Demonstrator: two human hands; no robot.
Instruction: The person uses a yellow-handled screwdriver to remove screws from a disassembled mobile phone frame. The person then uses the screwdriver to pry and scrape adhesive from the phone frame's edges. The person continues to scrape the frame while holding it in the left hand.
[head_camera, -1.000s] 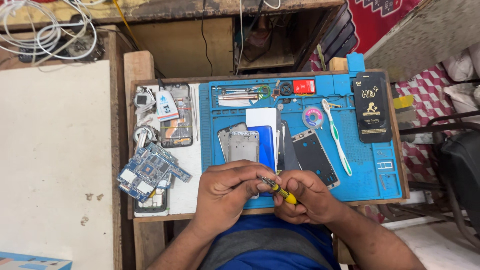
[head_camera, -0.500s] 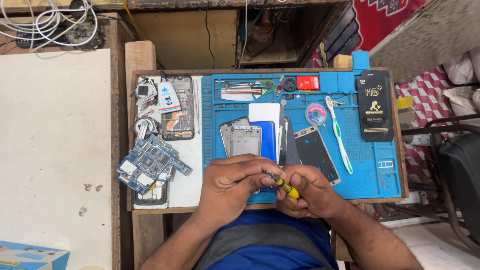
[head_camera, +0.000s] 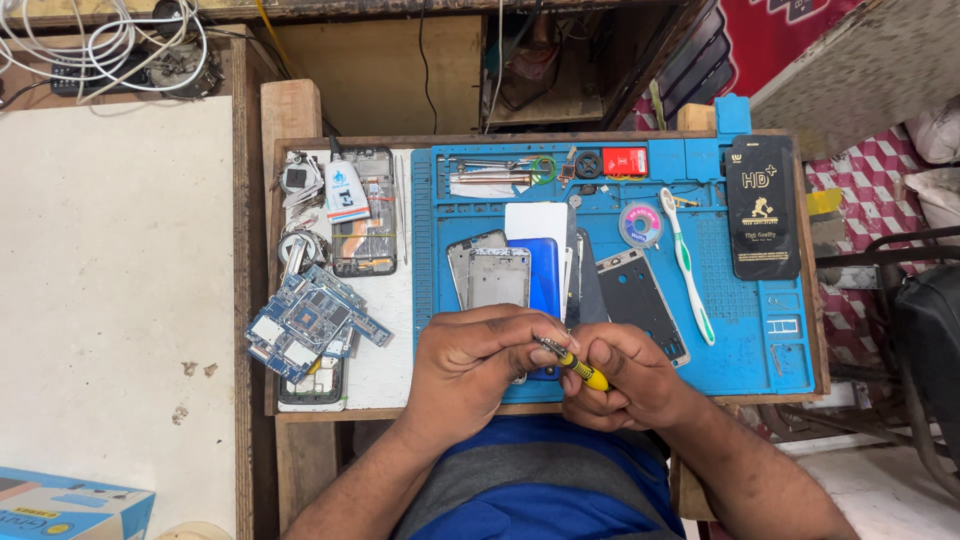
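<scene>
Barely shifted since a second ago: right hand (head_camera: 625, 375) pinching small yellow-handled screwdriver (head_camera: 578, 366), tip toward left hand (head_camera: 480, 360), closed over something unseen. Just beyond knuckles, silver phone frame (head_camera: 498, 277) on blue silicone mat (head_camera: 745, 330).

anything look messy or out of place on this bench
Mostly the left side: a heap of blue circuit boards lies askew, overlapping a phone beneath it, off the blue mat. On the mat, phone frames are stacked unevenly. Both hands work a yellow-handled screwdriver.
</scene>
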